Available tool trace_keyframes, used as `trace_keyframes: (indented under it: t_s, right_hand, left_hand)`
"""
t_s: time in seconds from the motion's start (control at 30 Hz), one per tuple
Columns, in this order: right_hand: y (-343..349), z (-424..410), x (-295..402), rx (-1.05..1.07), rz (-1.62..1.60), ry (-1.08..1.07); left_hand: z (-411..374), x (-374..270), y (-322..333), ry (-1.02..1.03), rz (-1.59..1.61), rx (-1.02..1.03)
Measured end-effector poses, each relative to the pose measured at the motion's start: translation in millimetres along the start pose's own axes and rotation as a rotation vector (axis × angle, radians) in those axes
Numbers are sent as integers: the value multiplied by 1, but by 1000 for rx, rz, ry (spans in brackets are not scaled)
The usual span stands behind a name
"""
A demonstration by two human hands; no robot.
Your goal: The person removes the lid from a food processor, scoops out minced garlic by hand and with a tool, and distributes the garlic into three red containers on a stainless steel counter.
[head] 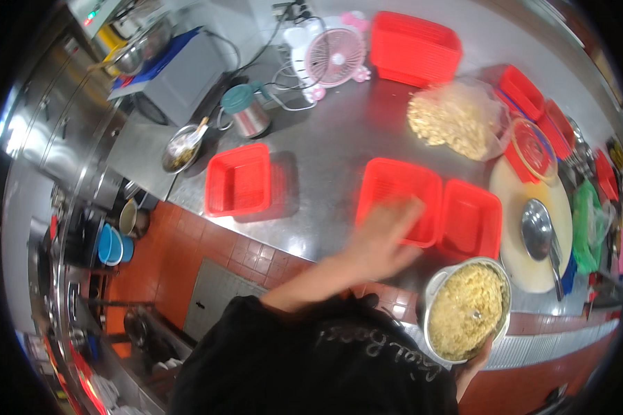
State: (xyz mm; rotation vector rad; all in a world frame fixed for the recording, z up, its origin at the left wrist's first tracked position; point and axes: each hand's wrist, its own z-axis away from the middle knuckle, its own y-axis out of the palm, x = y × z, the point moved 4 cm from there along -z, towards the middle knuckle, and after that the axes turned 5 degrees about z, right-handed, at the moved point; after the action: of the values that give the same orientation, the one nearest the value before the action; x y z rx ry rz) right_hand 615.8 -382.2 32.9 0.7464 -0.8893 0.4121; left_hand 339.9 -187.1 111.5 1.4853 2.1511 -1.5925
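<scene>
My left hand [389, 233], blurred, reaches over the near edge of a red plastic basket [402, 187]. Its fingers are apart and I see nothing in them. A second red basket [470, 220] stands just right of that one. My right hand [475, 363] grips the lower rim of a metal pot [430, 311], its fingers partly hidden beneath. Pale yellow minced food [464, 311], perhaps garlic, fills the pot, which is held in front of the table edge. Another red basket [239, 181] sits farther left on the steel table [322, 171].
A plastic bag of pale peeled cloves [446, 124] lies behind the baskets. On the right, a round cutting board [514, 264] bears a large metal ladle [536, 228]. A pink fan [336, 57], stacked red baskets [415, 46], a kettle [246, 111] and a metal bowl [181, 150] stand farther back.
</scene>
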Motion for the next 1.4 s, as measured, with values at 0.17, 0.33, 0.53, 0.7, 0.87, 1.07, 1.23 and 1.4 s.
trace_keyframes:
  t_s: [0.17, 0.33, 0.53, 0.7, 0.87, 1.07, 1.23, 1.4]
  right_hand:
    - [-2, -7, -1, 82, 33, -29]
    - [-5, -11, 1, 22, 25, -1]
    - [-7, -7, 0, -10, 9, -26]
    - [-9, -10, -2, 22, -14, -14]
    - [-7, -8, 0, -5, -1, -33]
    - [-4, -6, 0, 13, -30, -41]
    - [-11, -9, -1, -3, -3, -15]
    - [2, -3, 4, 32, -24, -25]
  left_hand:
    - [109, 159, -105, -298, -722, -408]
    - [117, 164, -68, -548, -328, -116]
    - [83, 122, -16, -433, -75, 174]
    - [57, 84, -4, -114, -377, 190]
    - [58, 108, 12, -307, -334, 182]
    - [62, 124, -11, -338, -335, 194]
    - [9, 62, 8, 3, -199, 129]
    - [-46, 22, 106, 281, -90, 385]
